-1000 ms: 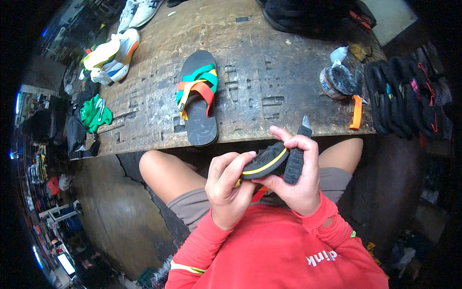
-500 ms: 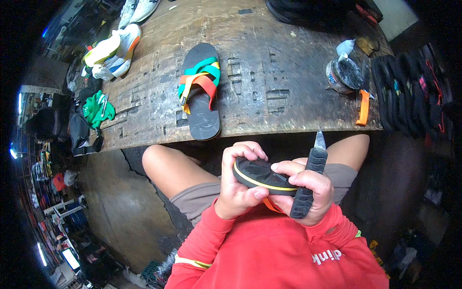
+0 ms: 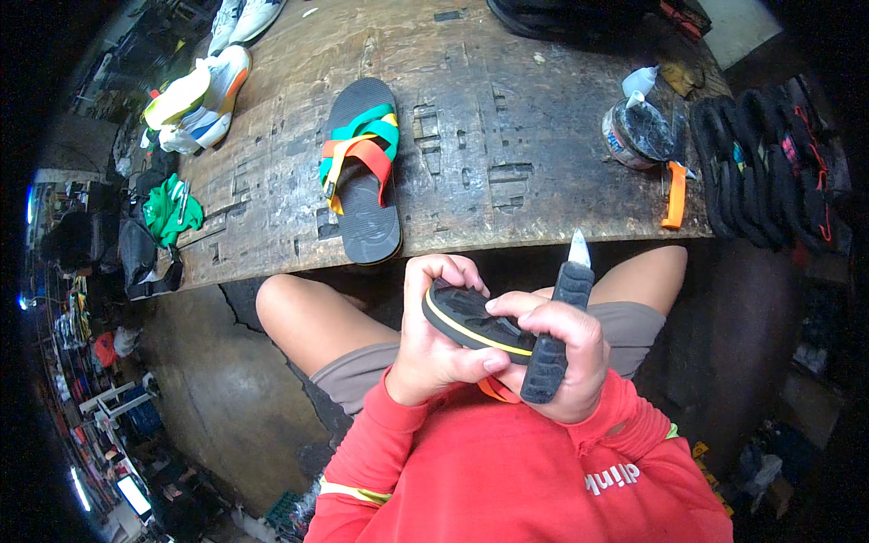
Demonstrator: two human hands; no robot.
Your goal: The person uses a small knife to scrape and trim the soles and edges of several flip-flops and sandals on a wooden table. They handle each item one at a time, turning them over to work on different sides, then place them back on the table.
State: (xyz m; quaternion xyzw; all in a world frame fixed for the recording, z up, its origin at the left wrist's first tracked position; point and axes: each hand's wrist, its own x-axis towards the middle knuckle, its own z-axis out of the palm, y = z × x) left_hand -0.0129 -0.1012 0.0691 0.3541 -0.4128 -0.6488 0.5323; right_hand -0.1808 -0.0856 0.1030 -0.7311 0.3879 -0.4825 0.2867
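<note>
In my lap, my left hand (image 3: 421,357) is wrapped round the end of a black sandal (image 3: 466,326) with a yellow stripe along its sole edge. The sole's underside faces up, and a bit of orange strap (image 3: 496,390) pokes out beneath. My right hand (image 3: 579,357) grips a knife (image 3: 554,330) with a black ribbed handle, its short pointed blade aimed away from me. Thumb and fingertips of that hand also press on the sole. On the bench ahead rests another sandal (image 3: 369,226), upright, with green, orange and yellow straps.
The worn wooden bench (image 3: 272,181) has cut holes. At its right stand a glue tub (image 3: 634,136), an orange-handled tool (image 3: 675,195) and a row of black sandals (image 3: 756,172). Left are white sneakers (image 3: 213,100) and a green cloth (image 3: 172,210). A dark bag-like thing (image 3: 561,16) lies at the back.
The whole view has shifted slightly, so the bench and my hands sit further left. My grip on the sandal and knife looks nearly the same.
</note>
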